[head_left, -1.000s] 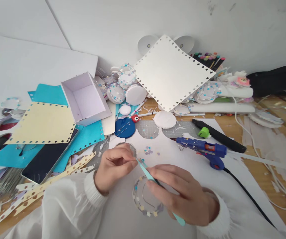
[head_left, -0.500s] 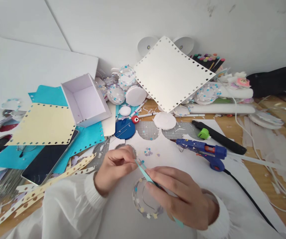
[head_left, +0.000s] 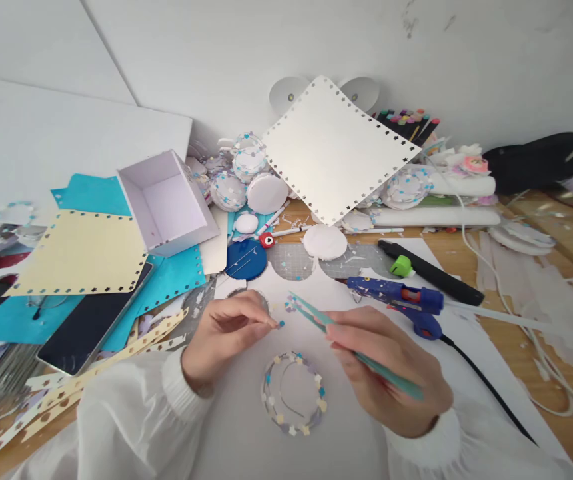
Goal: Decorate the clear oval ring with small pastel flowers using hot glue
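My left hand [head_left: 229, 337] is closed in a pinch at the fingertips. What it pinches is too small to make out. A tiny blue paper piece [head_left: 281, 324] shows right beside those fingertips. My right hand [head_left: 391, 363] holds turquoise tweezers [head_left: 386, 373], their two tips a little apart. The tips point at a small cluster of punched paper flowers [head_left: 290, 303] on the white paper. Below and between my hands lies a thin wire ring [head_left: 294, 393], dotted with small blue, white, cream and lilac stars and flowers.
A blue glue gun [head_left: 396, 295] lies to the right with its black cord. Behind are a blue round lid [head_left: 245, 260], a red punch [head_left: 266, 241], a white disc [head_left: 325, 242] and a green punch [head_left: 401, 267]. At left are an open box [head_left: 176, 207] and a phone [head_left: 94, 323].
The tweezers have moved up and away from my left fingertips to the paper flowers. My right hand has shifted right, uncovering the wire ring. My left hand keeps its pinch.
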Demonstrator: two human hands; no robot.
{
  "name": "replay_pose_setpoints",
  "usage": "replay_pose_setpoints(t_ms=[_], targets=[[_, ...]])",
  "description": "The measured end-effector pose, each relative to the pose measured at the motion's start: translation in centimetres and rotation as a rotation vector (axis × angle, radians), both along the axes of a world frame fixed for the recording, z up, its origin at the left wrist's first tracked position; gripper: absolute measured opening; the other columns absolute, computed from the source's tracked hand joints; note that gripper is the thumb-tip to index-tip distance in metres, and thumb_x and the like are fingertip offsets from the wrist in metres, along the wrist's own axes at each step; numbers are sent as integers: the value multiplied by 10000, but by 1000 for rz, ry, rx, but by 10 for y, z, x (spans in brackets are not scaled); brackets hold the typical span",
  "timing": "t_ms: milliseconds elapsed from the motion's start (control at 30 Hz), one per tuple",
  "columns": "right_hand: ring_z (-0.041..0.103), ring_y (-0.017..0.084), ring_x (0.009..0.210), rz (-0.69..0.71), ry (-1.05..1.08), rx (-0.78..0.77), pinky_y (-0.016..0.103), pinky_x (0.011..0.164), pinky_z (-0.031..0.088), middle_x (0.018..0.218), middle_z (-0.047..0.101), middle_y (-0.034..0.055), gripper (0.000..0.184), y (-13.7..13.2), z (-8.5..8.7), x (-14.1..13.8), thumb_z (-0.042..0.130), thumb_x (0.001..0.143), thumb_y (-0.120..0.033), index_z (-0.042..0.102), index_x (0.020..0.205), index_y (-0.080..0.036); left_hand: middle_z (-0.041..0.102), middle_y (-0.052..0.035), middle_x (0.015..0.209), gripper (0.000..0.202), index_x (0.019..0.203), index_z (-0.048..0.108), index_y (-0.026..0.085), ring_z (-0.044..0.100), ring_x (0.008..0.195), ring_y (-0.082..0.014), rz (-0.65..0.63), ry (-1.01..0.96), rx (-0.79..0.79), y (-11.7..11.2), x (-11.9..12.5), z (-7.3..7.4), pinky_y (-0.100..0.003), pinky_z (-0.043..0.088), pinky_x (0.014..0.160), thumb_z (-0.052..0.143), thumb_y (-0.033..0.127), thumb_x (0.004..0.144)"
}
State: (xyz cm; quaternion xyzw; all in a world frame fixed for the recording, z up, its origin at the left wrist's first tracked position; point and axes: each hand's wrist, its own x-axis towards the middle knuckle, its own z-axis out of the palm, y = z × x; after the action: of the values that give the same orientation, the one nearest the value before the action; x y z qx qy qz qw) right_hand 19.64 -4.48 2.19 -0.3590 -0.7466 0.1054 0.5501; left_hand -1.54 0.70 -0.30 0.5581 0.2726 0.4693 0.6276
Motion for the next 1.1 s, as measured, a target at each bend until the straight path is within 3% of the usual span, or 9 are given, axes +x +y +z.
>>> replay_pose_setpoints(t_ms=[333, 567, 800, 1100], targets=[[685, 180, 721, -79, 477, -258, 358, 637, 636, 883, 699, 42, 237, 5, 0, -6, 587, 859, -108, 683, 1034, -236, 568, -60, 665, 117, 845, 781, 209, 492, 660, -163, -52, 40, 17, 1, -2, -1, -291, 369, 590, 716, 279, 778], [687, 169, 717, -74, 551, -301, 350, 654, 639, 847, 673, 26, 187, 6, 0, -7, 585, 876, -140, 685, 1007, -230, 552, -58, 697, 175, 907, 769, 203, 468, 670, -160, -80, 41, 12, 0, -4, -2, -291, 348, 604, 702, 317, 792], [680, 174, 685, -64, 558, -317, 364, 611, 632, 829, 671, 32, 173, 5, 0, -7, 595, 873, -162, 692, 996, -235, 520, -14, 626, 210, 642, 672, 177, 458, 626, -135, 4, -26, -108, 2, 1, 0, -287, 338, 595, 704, 312, 800], [683, 152, 692, -69, 525, -274, 318, 619, 604, 780, 652, 5, 173, 7, 0, -7, 584, 878, -133, 689, 982, -222, 595, -29, 704, 131, 713, 733, 193, 513, 664, -134, 246, -13, -225, 9, -2, 10, -251, 400, 604, 794, 306, 689]])
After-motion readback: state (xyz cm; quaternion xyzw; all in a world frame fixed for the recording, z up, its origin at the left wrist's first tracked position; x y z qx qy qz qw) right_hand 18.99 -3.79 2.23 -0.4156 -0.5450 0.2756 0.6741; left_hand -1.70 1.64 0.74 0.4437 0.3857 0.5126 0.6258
